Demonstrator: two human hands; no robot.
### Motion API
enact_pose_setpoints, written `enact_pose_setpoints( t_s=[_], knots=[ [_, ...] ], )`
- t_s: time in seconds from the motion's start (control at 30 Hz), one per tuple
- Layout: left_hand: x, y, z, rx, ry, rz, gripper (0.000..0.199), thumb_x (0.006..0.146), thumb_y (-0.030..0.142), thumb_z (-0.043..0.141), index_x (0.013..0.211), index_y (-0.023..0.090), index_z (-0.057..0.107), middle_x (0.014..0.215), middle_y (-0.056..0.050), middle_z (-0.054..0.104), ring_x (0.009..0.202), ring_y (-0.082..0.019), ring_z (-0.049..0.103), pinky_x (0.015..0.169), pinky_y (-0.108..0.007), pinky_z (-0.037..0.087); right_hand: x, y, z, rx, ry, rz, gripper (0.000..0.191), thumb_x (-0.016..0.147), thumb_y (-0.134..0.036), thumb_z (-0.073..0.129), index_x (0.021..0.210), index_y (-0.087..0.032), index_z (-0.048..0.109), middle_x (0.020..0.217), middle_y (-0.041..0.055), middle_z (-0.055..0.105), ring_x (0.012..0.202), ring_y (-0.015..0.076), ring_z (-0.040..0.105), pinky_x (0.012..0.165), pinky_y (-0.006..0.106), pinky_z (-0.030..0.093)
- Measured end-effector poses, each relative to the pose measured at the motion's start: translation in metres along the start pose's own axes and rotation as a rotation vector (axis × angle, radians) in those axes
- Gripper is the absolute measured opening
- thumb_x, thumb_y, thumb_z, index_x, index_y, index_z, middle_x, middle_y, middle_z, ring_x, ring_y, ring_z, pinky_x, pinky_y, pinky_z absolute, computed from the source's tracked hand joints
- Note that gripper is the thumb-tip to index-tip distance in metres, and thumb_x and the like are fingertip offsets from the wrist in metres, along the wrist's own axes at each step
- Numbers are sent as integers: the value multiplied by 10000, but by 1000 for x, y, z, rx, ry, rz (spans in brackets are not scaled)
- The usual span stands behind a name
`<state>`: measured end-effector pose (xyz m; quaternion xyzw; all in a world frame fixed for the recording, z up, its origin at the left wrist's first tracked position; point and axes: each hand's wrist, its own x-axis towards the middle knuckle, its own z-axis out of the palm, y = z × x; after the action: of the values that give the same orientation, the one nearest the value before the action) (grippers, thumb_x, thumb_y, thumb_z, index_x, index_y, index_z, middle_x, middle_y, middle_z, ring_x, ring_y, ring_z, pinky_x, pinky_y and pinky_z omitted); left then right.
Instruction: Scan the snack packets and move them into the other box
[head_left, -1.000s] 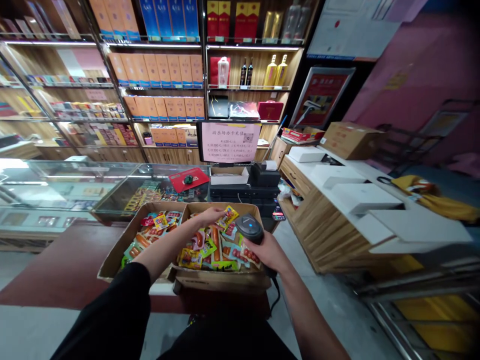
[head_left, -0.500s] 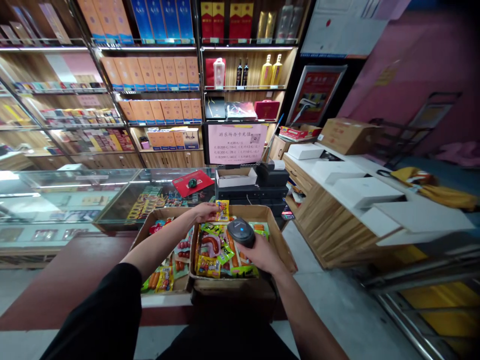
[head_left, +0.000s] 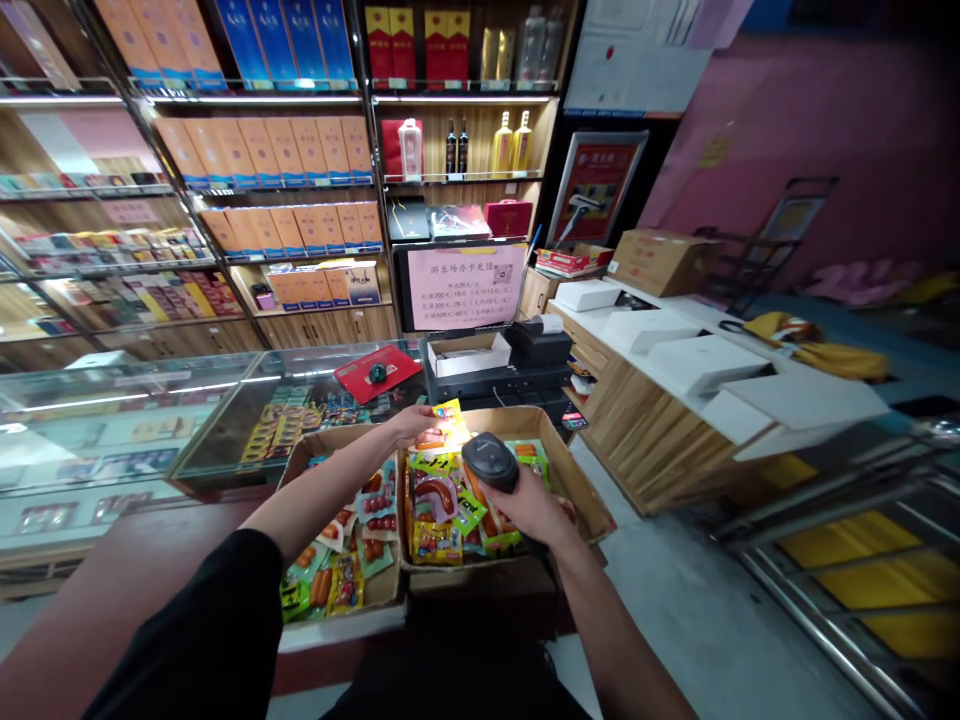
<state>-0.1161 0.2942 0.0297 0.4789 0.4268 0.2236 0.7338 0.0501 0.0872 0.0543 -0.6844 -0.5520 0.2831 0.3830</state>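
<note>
My left hand (head_left: 411,427) is closed on the edge of a small yellow snack packet (head_left: 450,415), held up over the far side of the cardboard boxes. Bright light falls on the packet's lower part. In my right hand (head_left: 529,505) is a dark barcode scanner (head_left: 489,462), its head pointed toward the packet and a short way from it. Below both hands lies the right cardboard box (head_left: 581,480), holding packets of sausages (head_left: 437,497) in green, yellow and clear wrappers. The left cardboard box (head_left: 296,462) beside it holds more sausage packets (head_left: 322,585), partly covered by my left forearm.
Behind the boxes stand a white open box (head_left: 469,358), a receipt printer (head_left: 538,342) and a sign-covered screen (head_left: 461,288). A glass display counter (head_left: 225,400) with a red folder (head_left: 375,372) extends left. White boxes (head_left: 705,360) sit on the right cabinet; a metal rail (head_left: 817,610) is nearer.
A bright light now shines on the yellow packet, and the blue light on top of the scanner is gone. The packet has tilted slightly. My view has turned a little to the right.
</note>
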Motion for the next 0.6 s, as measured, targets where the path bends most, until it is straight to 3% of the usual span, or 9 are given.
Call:
enact_pose_setpoints(
  t_s=[0.27, 0.47, 0.6],
  knots=[
    [-2, 3, -12, -74, -6, 7, 291, 622, 67, 911, 826, 81, 703, 786, -97, 735, 687, -155, 717, 689, -255, 609, 12, 2, -1, 27, -27, 9, 353, 733, -375, 782, 1026, -178, 762, 988, 104, 800, 984, 297, 742, 812, 334, 570],
    [-27, 1, -24, -99, 95, 67, 304, 640, 116, 913, 882, 89, 731, 861, -125, 755, 790, -196, 737, 778, -320, 616, 24, -3, -2, 70, -202, -75, 347, 761, -411, 732, 1009, -169, 746, 975, 91, 795, 964, 286, 737, 815, 353, 566],
    [-47, -3, -22, -121, 178, 95, 344, 629, 140, 921, 920, 95, 744, 898, -143, 769, 865, -232, 747, 862, -375, 606, 28, -11, -6, 117, -301, -186, 381, 765, -400, 737, 1074, -179, 751, 1086, 86, 783, 1056, 290, 714, 926, 388, 540]
  ],
)
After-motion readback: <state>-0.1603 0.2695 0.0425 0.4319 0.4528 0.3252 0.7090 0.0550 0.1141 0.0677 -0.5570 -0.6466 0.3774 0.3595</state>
